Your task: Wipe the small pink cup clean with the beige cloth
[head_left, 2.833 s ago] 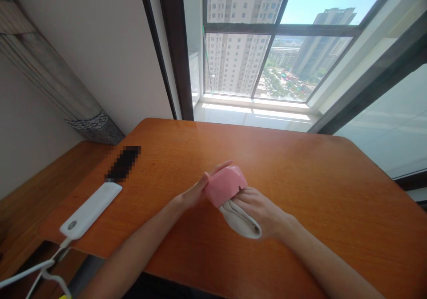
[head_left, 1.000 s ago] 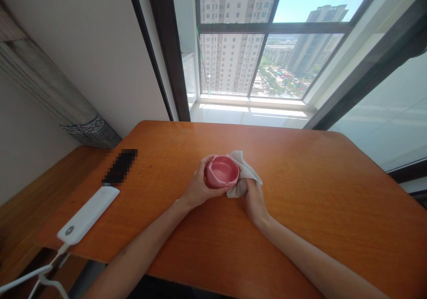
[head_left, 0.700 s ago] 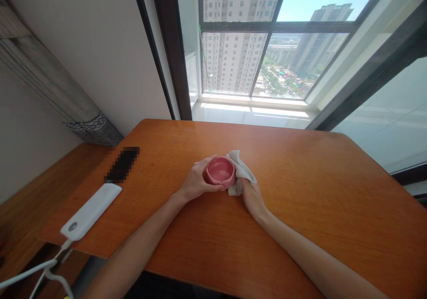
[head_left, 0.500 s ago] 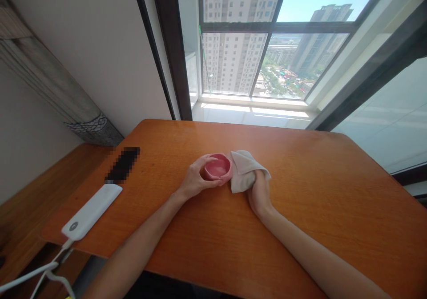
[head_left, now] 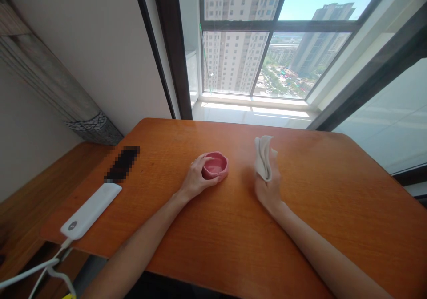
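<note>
A small pink bowl (head_left: 216, 167) with a wavy rim is near the middle of the wooden table (head_left: 207, 236). My left hand (head_left: 196, 177) grips it from the left, thumb on the near side and fingers round the far side. To the right, apart from the bowl, my right hand (head_left: 269, 190) is closed on a folded white cloth (head_left: 264, 159). The cloth stands upright above the hand, bunched in folds. Some of the right fingers are hidden behind it.
On the left of the table lies a white power strip-like block (head_left: 90, 211) with a white cable (head_left: 31, 273) running off the edge. A blurred dark object (head_left: 122, 163) lies just beyond it. A window (head_left: 276, 58) is behind the table, and a curtain (head_left: 60, 76) hangs at left.
My right hand has moved right, away from the bowl, and turned the cloth from lying spread beside it to upright. My left hand and the bowl have shifted very slightly left.
</note>
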